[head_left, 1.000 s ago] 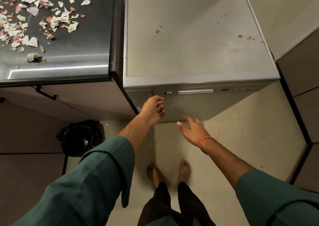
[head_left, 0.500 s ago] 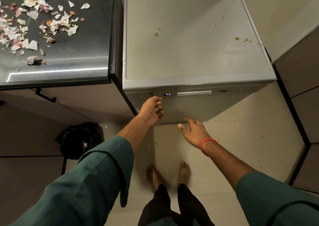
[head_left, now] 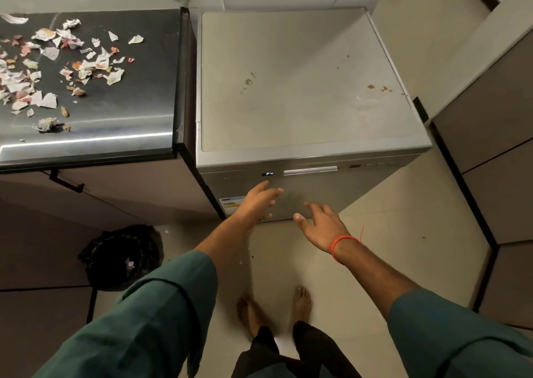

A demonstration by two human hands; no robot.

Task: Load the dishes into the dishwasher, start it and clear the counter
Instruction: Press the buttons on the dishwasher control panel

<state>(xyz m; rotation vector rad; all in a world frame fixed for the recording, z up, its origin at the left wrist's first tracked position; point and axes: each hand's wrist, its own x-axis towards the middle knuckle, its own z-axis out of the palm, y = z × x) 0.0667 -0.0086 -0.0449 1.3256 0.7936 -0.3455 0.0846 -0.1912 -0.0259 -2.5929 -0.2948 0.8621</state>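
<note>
Head – dishwasher (head_left: pixel 311 89) just beyond left hand (head_left: pixel 259 201).

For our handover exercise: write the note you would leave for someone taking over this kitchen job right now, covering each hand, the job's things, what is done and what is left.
Left hand: open, fingers extended just below the lit display, holding nothing.
Right hand: open, fingers spread in front of the door, holding nothing.
Dishwasher: door closed, display reads P4; handle untouched.
Done: no dishes are in view; loading cannot be checked with the door closed.
Left: whether the cycle is running cannot be told. Paper scraps cover the dark counter; a black bin bag sits on the floor below.
</note>
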